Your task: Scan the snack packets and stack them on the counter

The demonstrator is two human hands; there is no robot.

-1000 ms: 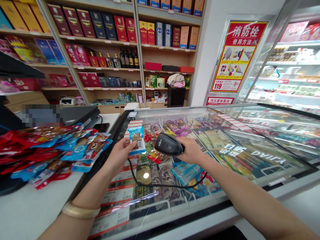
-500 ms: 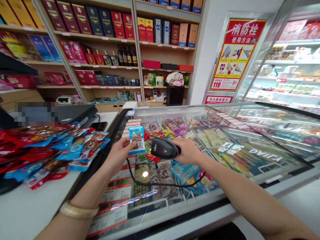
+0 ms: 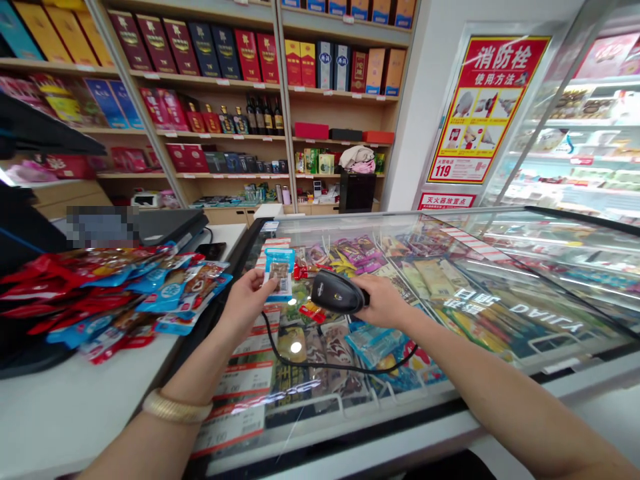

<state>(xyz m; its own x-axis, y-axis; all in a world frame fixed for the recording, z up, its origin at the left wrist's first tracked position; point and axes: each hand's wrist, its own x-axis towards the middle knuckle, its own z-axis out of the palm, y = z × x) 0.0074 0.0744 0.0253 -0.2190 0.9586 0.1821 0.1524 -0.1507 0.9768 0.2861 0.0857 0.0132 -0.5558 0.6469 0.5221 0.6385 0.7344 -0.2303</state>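
Note:
Between thumb and fingers, my left hand (image 3: 250, 297) pinches a small blue and clear snack packet (image 3: 279, 272) by its lower left side, upright above the freezer glass. My right hand (image 3: 384, 301) is wrapped round the handle of a black barcode scanner (image 3: 336, 292), whose head points left at the packet, a short gap apart. A black cable (image 3: 320, 366) loops over the glass below. Two small red packets, one of them (image 3: 313, 313) just left of the scanner, lie by it. On the counter at left is a pile of red and blue snack packets (image 3: 170, 293).
A glass-topped freezer (image 3: 345, 427) with packaged goods fills the middle and right. The white counter (image 3: 65, 413) holds a dark monitor and a phone (image 3: 212, 251). Shelves (image 3: 215, 80) of boxes and bottles stand behind, beside a red poster (image 3: 490, 110).
The whole view has shifted, so everything appears slightly farther right. Both hands keep their holds, and the scanner's head looks tilted a little more toward its upper left.

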